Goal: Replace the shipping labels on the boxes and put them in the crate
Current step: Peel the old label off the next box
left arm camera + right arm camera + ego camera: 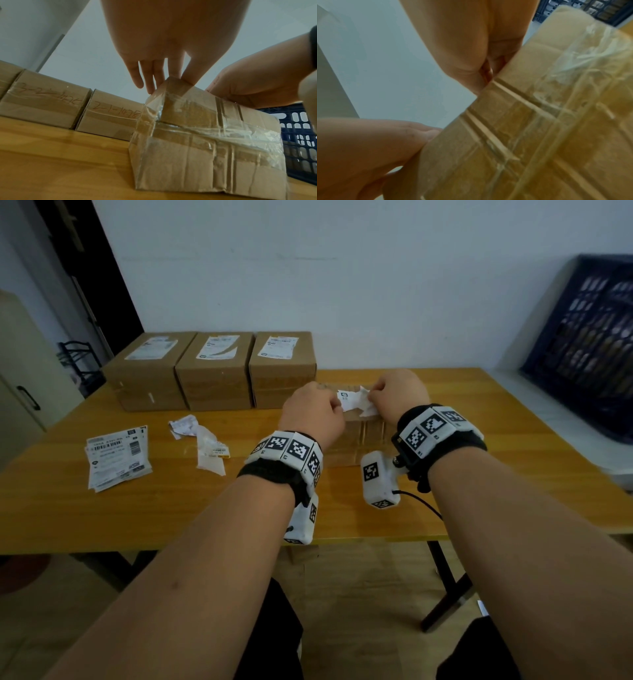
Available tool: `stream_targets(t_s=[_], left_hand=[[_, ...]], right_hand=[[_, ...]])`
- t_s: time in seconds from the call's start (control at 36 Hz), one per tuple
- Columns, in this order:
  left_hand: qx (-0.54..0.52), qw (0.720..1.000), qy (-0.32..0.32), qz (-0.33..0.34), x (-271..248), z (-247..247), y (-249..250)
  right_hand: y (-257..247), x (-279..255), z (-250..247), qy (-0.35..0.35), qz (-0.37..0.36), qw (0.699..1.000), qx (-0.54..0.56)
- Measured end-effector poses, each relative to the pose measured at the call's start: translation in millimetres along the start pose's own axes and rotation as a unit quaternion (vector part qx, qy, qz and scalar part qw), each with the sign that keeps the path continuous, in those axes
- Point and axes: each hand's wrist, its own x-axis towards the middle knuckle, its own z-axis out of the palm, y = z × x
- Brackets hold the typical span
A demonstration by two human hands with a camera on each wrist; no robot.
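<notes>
Torn label (pixel 354 402) pinched between both hands' grip, atop taped box (pixel 363 436)

Both hands hide the taped box's (pixel 359 436) top, the crumpled label's (pixel 354 402) print is illegible

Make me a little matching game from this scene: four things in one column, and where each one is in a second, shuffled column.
Things:
1. torn white label
2. blue crate
3. stack of printed labels
4. three labelled boxes

Places:
a. flat on the left part of the table
b. in a row along the table's far edge
c. off the table, to the right
d. between the left hand and the right hand, over the taped box

Pairs: 1-d, 2-c, 3-a, 4-b
</notes>
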Motion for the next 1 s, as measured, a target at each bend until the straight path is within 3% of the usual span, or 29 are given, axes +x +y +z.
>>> stream_targets(t_s=[0.17, 0.31, 0.64, 0.75, 1.0], left_hand=[[0.002, 1.000, -0.019, -0.010, -0.4, -1.8, 1.1], [0.001, 0.999, -0.026, -0.022, 1.9, -1.6, 3.3], [-0.081, 0.996, -0.008, -0.042, 3.3, -6.0, -1.9], [-0.109, 0.990, 0.021, -0.091, 4.8, -14.1, -12.5], [-0.064, 0.971, 0.017, -0.230, -6.5, -59.6, -69.3]], right_hand=[[12.6, 1.6, -10.7, 0.055, 0.084, 0.976, 0.195], [17.0, -4.3, -12.4, 0.085, 0.085, 0.967, 0.223], [3.6, -15.7, -11.5, 0.093, 0.003, 0.971, 0.218], [-9.3, -19.9, -10.6, 0.076, -0.023, 0.971, 0.226], [-69.2, -27.5, 10.8, 0.032, -0.097, 0.971, 0.218]])
